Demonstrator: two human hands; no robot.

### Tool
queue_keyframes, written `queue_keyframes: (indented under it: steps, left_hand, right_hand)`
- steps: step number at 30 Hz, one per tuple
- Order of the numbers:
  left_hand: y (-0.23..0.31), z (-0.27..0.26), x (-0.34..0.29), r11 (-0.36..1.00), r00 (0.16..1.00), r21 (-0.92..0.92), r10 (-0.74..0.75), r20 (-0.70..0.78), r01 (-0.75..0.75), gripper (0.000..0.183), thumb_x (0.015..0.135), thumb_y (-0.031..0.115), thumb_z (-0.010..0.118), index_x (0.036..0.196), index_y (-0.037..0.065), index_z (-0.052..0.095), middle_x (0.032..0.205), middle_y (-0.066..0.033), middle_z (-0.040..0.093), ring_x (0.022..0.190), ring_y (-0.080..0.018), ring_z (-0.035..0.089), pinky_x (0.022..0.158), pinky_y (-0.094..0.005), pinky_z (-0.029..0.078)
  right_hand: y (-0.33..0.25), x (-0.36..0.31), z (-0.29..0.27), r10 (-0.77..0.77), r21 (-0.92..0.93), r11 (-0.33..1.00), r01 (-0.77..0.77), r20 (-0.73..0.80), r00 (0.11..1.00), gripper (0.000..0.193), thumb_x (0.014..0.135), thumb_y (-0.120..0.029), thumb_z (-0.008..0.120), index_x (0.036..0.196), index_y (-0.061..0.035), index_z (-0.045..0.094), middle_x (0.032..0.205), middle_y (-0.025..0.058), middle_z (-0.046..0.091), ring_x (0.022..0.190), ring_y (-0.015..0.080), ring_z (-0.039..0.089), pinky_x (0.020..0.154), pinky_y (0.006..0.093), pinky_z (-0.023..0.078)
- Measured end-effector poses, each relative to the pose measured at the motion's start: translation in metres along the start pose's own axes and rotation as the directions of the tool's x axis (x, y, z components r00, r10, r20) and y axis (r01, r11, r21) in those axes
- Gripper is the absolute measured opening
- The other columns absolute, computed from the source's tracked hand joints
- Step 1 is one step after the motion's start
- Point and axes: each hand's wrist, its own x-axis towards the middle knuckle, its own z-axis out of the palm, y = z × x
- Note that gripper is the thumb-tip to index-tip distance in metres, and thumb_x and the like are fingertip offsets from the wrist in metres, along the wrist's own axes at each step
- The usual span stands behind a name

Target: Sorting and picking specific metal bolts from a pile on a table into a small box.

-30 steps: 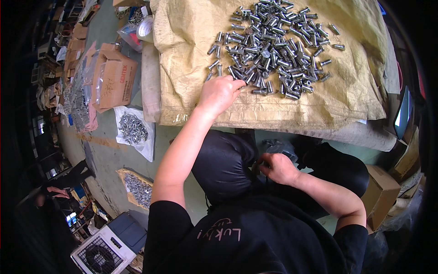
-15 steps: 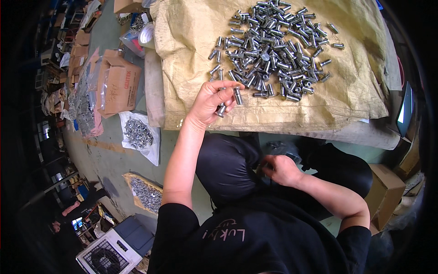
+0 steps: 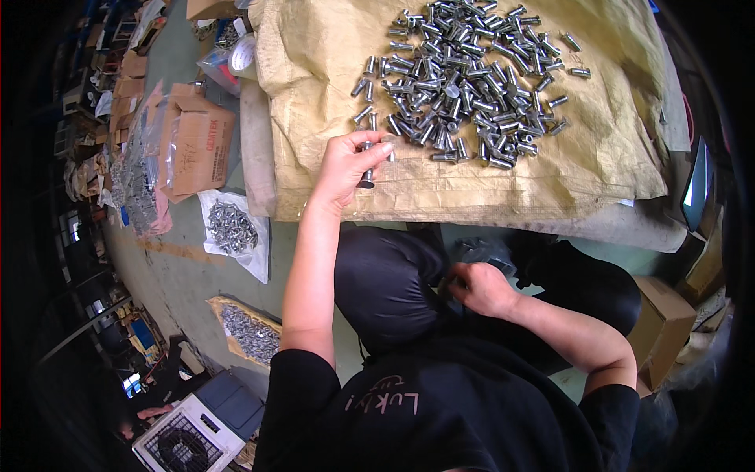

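The broad surface (image 3: 637, 226), draped in pale grey cloth, is topped by a wrinkled yellow-tan woven sheet (image 3: 605, 165). Beyond its near edge, toward the wearer, a lap in glossy black trousers (image 3: 381, 275) is seen. On the far middle of the sheet, a heap of shiny silver cylindrical metal pieces with flared heads (image 3: 464, 86) is spread, with strays scattered along its left and right fringes. Well apart to the left, a brown cardboard box (image 3: 200, 145) is left untouched, and nearer, a crumpled white plastic sheet (image 3: 259, 266) is laid under more small silver pieces. The bare left hand (image 3: 346, 169), which a second earlier was lowered to the near-left fringe of the heap, has since been lifted and drawn back slightly leftward. In its grip a silver metal piece with a dark flat head (image 3: 367, 167) is now held, head toward the near side; a second silver piece (image 3: 391, 151) is shown by the thumb tip, though whether it is gripped cannot be told. The bare right hand (image 3: 484, 289) has been kept curled above the lap; whether anything is grasped there cannot be told. From this change, pieces are judged to be gathered from the heap a few at a time, with most still lying there.
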Motion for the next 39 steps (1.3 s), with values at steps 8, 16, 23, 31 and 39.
queue_keyframes:
  steps: [8,16,23,31,39]
  left_hand:
    - [-0.005,-0.002,0.006,0.975,0.982,0.200,0.128,-0.139,-0.099,0.027,0.075,0.006,0.069,0.100,-0.001,0.061,0.068,-0.0018,0.058,0.053,-0.0058,0.050,0.044,-0.0183,0.038]
    - [-0.033,-0.086,-0.079,0.196,0.928,-0.980,0.372,0.033,-0.044,0.016,0.084,0.012,0.053,0.094,0.000,0.054,0.078,-0.0053,0.045,0.065,-0.0120,0.045,0.035,-0.0181,0.033]
    - [-0.196,-0.165,-0.187,0.224,0.792,-0.936,-0.500,-0.349,-0.271,0.004,0.084,0.009,0.056,0.083,0.005,0.056,0.073,-0.0048,0.052,0.060,-0.0137,0.049,0.045,-0.0209,0.041]
    - [-0.339,-0.169,-0.165,0.029,0.602,-0.901,-0.735,-0.313,-0.433,0.013,0.082,0.010,0.059,0.083,0.003,0.048,0.072,-0.0079,0.051,0.058,-0.0211,0.052,0.050,-0.0282,0.048]
    - [-0.355,-0.192,-0.151,0.290,0.668,-0.864,-0.549,-0.503,-0.412,0.047,0.090,0.040,0.035,0.127,0.013,0.046,0.128,-0.0124,0.048,0.116,-0.0338,0.046,0.095,-0.0538,0.038]
  right_hand:
    - [0.002,0.000,0.003,-0.013,0.012,1.000,0.013,-0.007,1.000,0.021,0.077,-0.018,0.055,0.090,-0.0032,0.061,0.077,0.0194,0.062,0.079,0.0359,0.060,0.072,0.0433,0.048]
    - [0.007,0.000,0.001,-0.037,-0.012,0.999,0.036,-0.046,0.998,0.020,0.077,-0.017,0.056,0.089,-0.0030,0.061,0.078,0.0193,0.062,0.079,0.0364,0.060,0.072,0.0430,0.048]
    - [0.007,0.000,0.008,-0.069,0.003,0.998,0.069,-0.004,0.998,0.020,0.076,-0.018,0.058,0.090,-0.0032,0.061,0.078,0.0179,0.063,0.078,0.0339,0.061,0.072,0.0400,0.048]
    - [0.007,-0.001,-0.005,0.057,0.074,0.996,-0.057,0.003,0.998,0.022,0.078,-0.015,0.059,0.093,-0.0002,0.061,0.078,0.0146,0.062,0.071,0.0224,0.060,0.065,0.0307,0.046]
    - [0.018,0.008,0.004,0.007,0.005,1.000,-0.008,0.025,1.000,0.024,0.076,-0.018,0.060,0.092,-0.0004,0.061,0.081,0.0159,0.063,0.075,0.0255,0.062,0.068,0.0315,0.047]
